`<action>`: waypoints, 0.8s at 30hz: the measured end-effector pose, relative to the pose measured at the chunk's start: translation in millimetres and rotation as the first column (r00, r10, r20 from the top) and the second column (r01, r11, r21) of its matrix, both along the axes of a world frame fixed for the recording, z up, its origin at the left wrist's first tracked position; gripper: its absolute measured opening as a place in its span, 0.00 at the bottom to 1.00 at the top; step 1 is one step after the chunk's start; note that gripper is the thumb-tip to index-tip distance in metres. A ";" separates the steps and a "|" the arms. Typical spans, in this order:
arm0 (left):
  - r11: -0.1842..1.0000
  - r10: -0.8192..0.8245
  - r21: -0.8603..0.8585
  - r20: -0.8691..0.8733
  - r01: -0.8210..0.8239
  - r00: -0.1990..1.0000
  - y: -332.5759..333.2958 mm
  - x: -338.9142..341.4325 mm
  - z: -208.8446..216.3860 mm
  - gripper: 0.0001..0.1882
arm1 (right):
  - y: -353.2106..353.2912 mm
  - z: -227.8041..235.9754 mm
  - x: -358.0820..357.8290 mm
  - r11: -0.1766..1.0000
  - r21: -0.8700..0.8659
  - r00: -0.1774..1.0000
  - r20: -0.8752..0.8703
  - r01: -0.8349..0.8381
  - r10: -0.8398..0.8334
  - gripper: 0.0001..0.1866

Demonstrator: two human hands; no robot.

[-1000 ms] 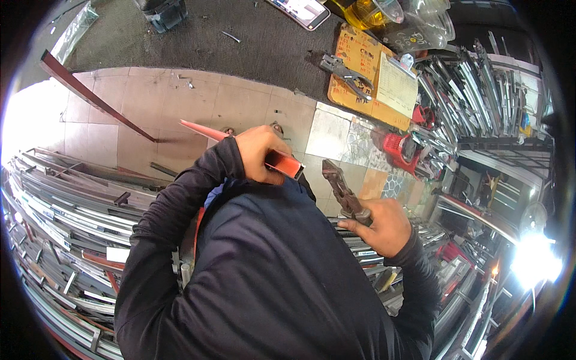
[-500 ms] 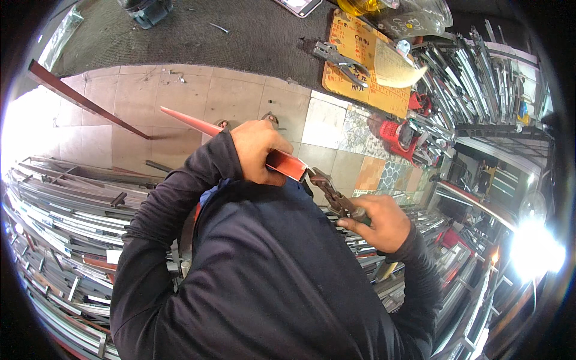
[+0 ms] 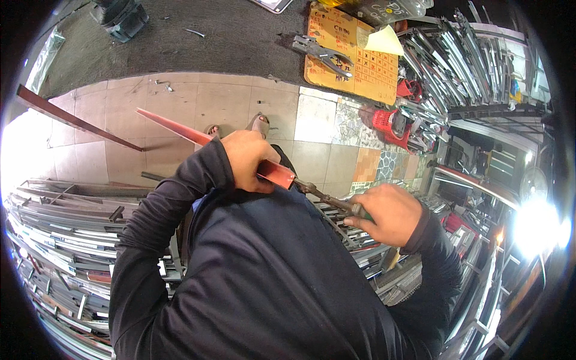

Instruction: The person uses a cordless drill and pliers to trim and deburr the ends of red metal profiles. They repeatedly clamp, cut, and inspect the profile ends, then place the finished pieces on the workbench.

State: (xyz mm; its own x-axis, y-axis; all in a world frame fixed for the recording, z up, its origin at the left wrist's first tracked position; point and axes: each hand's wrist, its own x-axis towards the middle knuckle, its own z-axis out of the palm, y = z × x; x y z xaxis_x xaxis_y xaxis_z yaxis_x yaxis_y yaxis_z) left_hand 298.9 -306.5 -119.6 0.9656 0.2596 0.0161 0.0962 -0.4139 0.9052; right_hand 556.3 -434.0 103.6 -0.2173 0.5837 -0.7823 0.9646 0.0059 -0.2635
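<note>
My left hand [image 3: 249, 161] is wrapped round a long red metal channel [image 3: 277, 174], close to its near end. The channel slants up and left past my forearm, and its far tip points over the tiled floor. Rusty tin snips [image 3: 322, 196] are gripped in my right hand [image 3: 389, 215], which is closed around the handles. Their jaws meet the channel's open end; whether they bite into it cannot be made out. My dark-sleeved forearms come in on both sides of my torso.
A dark-covered bench [image 3: 231, 45] lies ahead, bearing a yellow written board [image 3: 366, 75] and a grey hand tool [image 3: 321, 53]. Metal profiles [image 3: 66, 234] are stacked at left; more [image 3: 462, 66] stand far right near a red basket [image 3: 390, 129]. Another red bar [image 3: 78, 120] slants at left.
The snips have turned to show a narrower side, and my right hand has shifted slightly up and right. My left hand still grips the channel. The whole view has shifted a little.
</note>
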 end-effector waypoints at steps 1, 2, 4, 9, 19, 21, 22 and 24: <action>1.000 -0.011 0.017 -0.017 0.012 1.000 -1.7 1.3 -0.4 0.19 | 2.6 1.4 -0.1 0.999 -0.002 0.999 0.023 -0.033 0.033 0.20; 0.999 -0.023 0.033 -0.035 0.024 0.999 -3.6 2.7 -0.8 0.19 | 5.1 2.6 -0.5 0.999 -0.030 0.998 0.046 -0.033 0.034 0.21; 0.998 -0.036 0.050 -0.059 0.039 0.998 -7.7 4.5 -1.5 0.19 | 9.5 5.2 -1.8 0.996 -0.078 0.995 0.095 -0.036 0.043 0.23; 0.998 -0.052 0.029 -0.087 0.054 0.995 -16.7 9.5 -6.0 0.18 | 12.8 2.4 -6.4 0.991 -0.111 0.993 0.081 -0.072 0.081 0.24; 0.992 -0.089 0.069 -0.163 0.101 0.983 -20.5 18.3 -10.6 0.19 | 23.9 0.3 -6.2 0.983 -0.183 0.993 0.106 -0.023 0.043 0.27; 0.994 -0.098 0.025 -0.186 0.104 0.978 -21.7 21.0 -12.5 0.20 | 31.9 5.3 -10.5 0.974 -0.217 0.987 0.133 -0.059 0.089 0.26; 0.994 -0.105 0.024 -0.174 0.111 0.979 -22.2 22.5 -13.6 0.20 | 37.1 7.9 -12.3 0.967 -0.239 0.977 0.165 -0.090 0.132 0.25; 0.994 -0.107 0.021 -0.137 0.111 0.985 -24.5 25.1 -15.0 0.20 | 45.8 14.2 -16.4 0.957 -0.262 0.973 0.160 -0.121 0.167 0.26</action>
